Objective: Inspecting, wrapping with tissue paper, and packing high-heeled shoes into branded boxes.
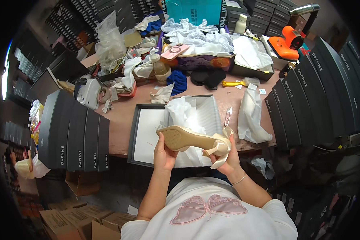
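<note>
Both hands hold a beige shoe (190,140) sole-up over the open box (137,120) at the worktop (120,114) edge. Left hand (164,154) grip closed round the toe end, fingers underneath hidden. Right hand (227,157) grip closed at the heel, partly hidden by bow straps. Tissue (180,112) lies in box; scissors (228,116) beside it.

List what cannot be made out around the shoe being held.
Head view only:
- Beige shoe: upper faces away; only the sole shows.
- Left hand fingertips: behind the sole.
- Right hand palm: covered by the heel.
- Open box interior: partly under tissue paper.
</note>
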A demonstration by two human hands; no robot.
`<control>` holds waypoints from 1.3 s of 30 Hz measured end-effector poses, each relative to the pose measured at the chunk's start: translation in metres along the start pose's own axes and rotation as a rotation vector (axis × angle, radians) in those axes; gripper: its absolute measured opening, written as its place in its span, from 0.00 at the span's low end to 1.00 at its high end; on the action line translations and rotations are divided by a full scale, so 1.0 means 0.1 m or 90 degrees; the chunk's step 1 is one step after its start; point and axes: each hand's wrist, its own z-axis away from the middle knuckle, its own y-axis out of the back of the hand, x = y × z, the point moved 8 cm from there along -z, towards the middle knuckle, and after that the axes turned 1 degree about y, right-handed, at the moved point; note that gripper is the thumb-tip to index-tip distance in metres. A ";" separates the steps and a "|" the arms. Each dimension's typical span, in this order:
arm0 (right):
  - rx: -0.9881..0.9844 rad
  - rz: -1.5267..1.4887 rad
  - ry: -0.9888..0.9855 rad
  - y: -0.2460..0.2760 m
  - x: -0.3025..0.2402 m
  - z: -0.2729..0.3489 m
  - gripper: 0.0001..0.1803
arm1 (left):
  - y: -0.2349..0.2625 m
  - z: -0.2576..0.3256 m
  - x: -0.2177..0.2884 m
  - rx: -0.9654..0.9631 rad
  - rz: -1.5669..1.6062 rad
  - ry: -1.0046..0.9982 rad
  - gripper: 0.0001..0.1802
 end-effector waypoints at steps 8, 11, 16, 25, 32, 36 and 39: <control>-0.044 0.027 -0.017 0.00 0.01 0.00 0.41 | 0.06 0.01 -0.03 0.036 -0.010 -0.003 0.25; -0.036 0.076 0.012 -0.08 0.02 0.11 0.40 | 0.09 0.00 -0.07 0.028 0.007 0.022 0.24; -0.061 0.280 0.055 -0.35 -0.01 0.20 0.39 | 0.13 -0.06 -0.14 -0.026 0.068 0.042 0.23; -0.104 0.431 0.115 -0.55 -0.10 0.33 0.42 | 0.10 -0.06 -0.16 -0.067 0.045 0.037 0.24; -0.113 0.578 0.234 -0.66 -0.33 0.42 0.36 | -0.27 0.23 0.12 -0.077 -0.263 -0.183 0.28; -0.125 0.599 0.221 -0.70 -0.38 0.40 0.36 | -0.39 0.37 0.23 -0.132 -0.644 -0.358 0.37; -0.107 0.578 0.230 -0.72 -0.36 0.42 0.35 | -0.74 0.62 0.30 -0.126 -0.927 -0.594 0.44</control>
